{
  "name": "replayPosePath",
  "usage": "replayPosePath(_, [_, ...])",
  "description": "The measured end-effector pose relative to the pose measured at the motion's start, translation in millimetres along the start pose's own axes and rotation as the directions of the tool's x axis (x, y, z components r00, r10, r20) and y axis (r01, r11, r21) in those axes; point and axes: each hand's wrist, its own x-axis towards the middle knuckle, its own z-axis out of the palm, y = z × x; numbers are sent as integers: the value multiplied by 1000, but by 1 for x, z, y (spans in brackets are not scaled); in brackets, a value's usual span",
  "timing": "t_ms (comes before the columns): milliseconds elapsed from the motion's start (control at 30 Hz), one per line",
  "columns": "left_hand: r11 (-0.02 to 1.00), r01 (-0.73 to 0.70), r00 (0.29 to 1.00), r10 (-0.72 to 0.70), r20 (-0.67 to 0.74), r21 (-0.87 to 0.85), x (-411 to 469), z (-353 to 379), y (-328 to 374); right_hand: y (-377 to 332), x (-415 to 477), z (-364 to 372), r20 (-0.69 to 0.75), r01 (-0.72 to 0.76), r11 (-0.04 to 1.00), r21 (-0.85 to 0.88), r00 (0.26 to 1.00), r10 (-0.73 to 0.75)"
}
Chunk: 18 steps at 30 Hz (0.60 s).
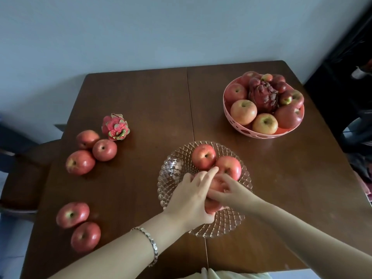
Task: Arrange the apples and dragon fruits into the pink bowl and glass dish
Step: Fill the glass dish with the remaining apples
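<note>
The glass dish (175,174) sits near the table's middle with two apples (204,159) at its far side. Both hands are inside it. My left hand (191,198) grips a red apple (211,208) at the near side. My right hand (229,190) rests its fingers on another apple (216,185) beside it. The pink bowl (241,129) at the far right holds several apples and a dark dragon fruit (263,95). On the left lie a pink dragon fruit (115,126), three apples (80,162) and two nearer apples (85,236).
The brown wooden table (141,101) stands against a pale wall. A dark chair (24,178) is at the left edge. Dark furniture and clutter fill the right side. A bracelet (150,244) is on my left wrist.
</note>
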Motion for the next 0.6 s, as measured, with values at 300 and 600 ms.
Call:
replayPosePath(300, [824, 484, 872, -429, 235, -294, 10, 11, -17, 50, 8, 5, -275, -267, 895, 359, 885, 374])
replayPosePath(600, [226, 674, 668, -594, 449, -703, 35, 38, -18, 38, 8, 3, -458, -338, 883, -324, 873, 166])
